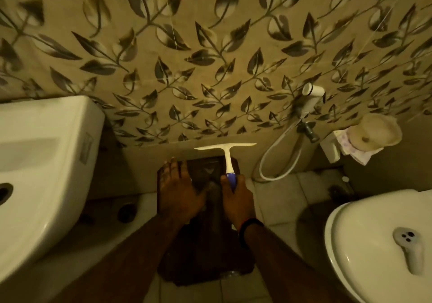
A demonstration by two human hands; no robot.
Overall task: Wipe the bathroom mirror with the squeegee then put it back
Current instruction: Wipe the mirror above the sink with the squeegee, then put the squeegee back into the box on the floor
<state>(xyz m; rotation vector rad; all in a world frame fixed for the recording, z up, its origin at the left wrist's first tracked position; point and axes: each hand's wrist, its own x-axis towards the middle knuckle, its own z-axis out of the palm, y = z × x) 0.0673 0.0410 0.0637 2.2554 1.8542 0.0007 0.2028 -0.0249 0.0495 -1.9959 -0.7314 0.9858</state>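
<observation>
A white squeegee [227, 151] with a blue grip stands upright, its T-shaped blade near the foot of the leaf-patterned wall. My right hand [236, 197] is closed around the blue grip at its lower end. My left hand [181, 189] is spread flat, fingers apart, over a dark brown stool or bin [208, 169] that sits on the floor below both hands. No mirror shows in this view.
A white washbasin [42, 174] fills the left side. A white toilet [378, 239] with a grey object on its lid sits at the right. A bidet sprayer with hose [280, 160] and a toilet-roll holder [371, 134] hang on the wall at right.
</observation>
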